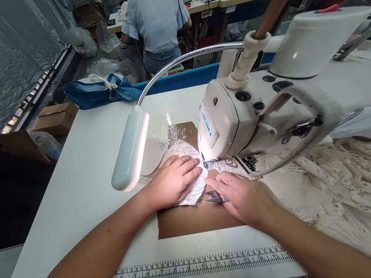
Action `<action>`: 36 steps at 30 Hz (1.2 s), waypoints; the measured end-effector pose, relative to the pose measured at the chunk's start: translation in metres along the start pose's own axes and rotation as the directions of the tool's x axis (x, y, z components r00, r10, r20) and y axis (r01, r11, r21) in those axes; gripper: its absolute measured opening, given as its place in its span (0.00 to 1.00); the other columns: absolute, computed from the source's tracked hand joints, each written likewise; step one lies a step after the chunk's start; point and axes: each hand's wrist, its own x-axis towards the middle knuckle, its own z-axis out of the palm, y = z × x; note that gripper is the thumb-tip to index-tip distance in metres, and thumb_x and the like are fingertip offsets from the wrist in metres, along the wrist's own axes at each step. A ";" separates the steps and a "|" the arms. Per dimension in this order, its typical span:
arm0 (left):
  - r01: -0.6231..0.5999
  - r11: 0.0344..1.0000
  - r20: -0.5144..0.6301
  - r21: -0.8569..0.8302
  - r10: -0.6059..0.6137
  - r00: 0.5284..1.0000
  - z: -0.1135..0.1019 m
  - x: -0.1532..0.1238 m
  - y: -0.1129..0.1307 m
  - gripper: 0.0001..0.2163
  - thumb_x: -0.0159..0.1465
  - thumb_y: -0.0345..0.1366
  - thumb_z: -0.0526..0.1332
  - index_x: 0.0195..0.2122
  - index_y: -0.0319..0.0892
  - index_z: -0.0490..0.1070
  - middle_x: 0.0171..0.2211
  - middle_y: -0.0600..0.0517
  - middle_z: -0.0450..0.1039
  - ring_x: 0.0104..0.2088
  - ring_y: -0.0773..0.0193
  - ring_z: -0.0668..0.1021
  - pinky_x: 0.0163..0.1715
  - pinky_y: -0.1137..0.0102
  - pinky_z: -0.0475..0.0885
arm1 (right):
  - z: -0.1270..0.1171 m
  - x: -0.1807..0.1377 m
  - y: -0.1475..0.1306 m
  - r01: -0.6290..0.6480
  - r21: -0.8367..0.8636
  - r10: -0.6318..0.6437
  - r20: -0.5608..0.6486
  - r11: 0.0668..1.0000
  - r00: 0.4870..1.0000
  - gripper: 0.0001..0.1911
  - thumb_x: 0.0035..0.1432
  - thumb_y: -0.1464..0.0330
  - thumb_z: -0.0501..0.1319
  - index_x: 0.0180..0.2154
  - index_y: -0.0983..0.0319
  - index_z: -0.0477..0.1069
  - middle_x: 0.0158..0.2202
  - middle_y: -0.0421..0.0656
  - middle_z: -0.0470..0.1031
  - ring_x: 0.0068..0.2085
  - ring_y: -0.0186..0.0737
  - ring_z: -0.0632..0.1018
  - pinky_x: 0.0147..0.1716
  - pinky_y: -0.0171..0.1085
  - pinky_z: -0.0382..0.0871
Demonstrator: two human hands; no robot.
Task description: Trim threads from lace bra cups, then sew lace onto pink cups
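Observation:
A white lace piece (198,194), shaped like a rounded cup, lies by the needle of the sewing machine (218,119). My left hand (178,178) rests flat on the lace, fingers stretched toward the needle area. Tucked in my right hand (242,193) are thread snips (215,196), their grey blades pointing left. My right thumb and forefinger meet at the lace's right edge; whether they pinch it is hard to see. Under both hands lies a brown cardboard sheet (199,219). A pale round piece (151,155) sits left of the lace, partly hidden by the lamp.
A lamp (130,148) on a bent metal neck hangs over the table's left half. Cream eyelet fabric (345,197) is heaped at the right. A printed ruler (199,265) runs along the front edge. Ahead, a person in a light blue shirt (157,15) sits at another table.

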 end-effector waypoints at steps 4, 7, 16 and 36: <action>-0.109 0.993 0.040 -0.040 0.111 0.993 -0.002 -0.002 -0.001 0.17 0.67 0.32 0.50 0.55 0.35 0.66 0.56 0.40 0.68 0.55 0.52 0.69 0.52 0.57 0.66 | 0.000 -0.001 0.002 0.065 0.011 -0.065 0.009 0.998 0.998 0.27 0.50 0.74 0.56 0.53 0.56 0.69 0.39 0.40 0.77 0.30 0.37 0.75 0.24 0.35 0.60; -0.181 0.982 0.084 -0.058 0.185 0.979 -0.003 -0.003 -0.002 0.17 0.66 0.31 0.50 0.55 0.36 0.67 0.57 0.40 0.67 0.56 0.52 0.68 0.51 0.57 0.65 | 0.000 0.000 0.001 0.070 0.011 -0.070 -0.012 0.997 0.997 0.26 0.50 0.74 0.56 0.52 0.56 0.69 0.38 0.40 0.76 0.29 0.36 0.74 0.24 0.36 0.59; -0.145 0.988 0.155 -0.057 0.153 0.976 -0.008 -0.001 0.001 0.17 0.68 0.34 0.49 0.55 0.37 0.68 0.57 0.43 0.67 0.56 0.52 0.69 0.50 0.58 0.64 | -0.002 -0.003 -0.003 0.015 0.002 -0.014 -0.078 1.000 0.997 0.21 0.52 0.74 0.56 0.48 0.56 0.73 0.34 0.40 0.77 0.30 0.37 0.73 0.25 0.35 0.58; -0.026 1.000 0.063 -0.016 0.027 0.998 -0.002 -0.002 0.007 0.21 0.67 0.42 0.51 0.56 0.35 0.66 0.57 0.40 0.67 0.54 0.49 0.68 0.52 0.55 0.63 | 0.005 -0.006 0.004 0.118 0.027 -0.115 -0.091 0.993 0.989 0.27 0.50 0.75 0.57 0.53 0.57 0.69 0.38 0.42 0.77 0.32 0.38 0.74 0.26 0.34 0.61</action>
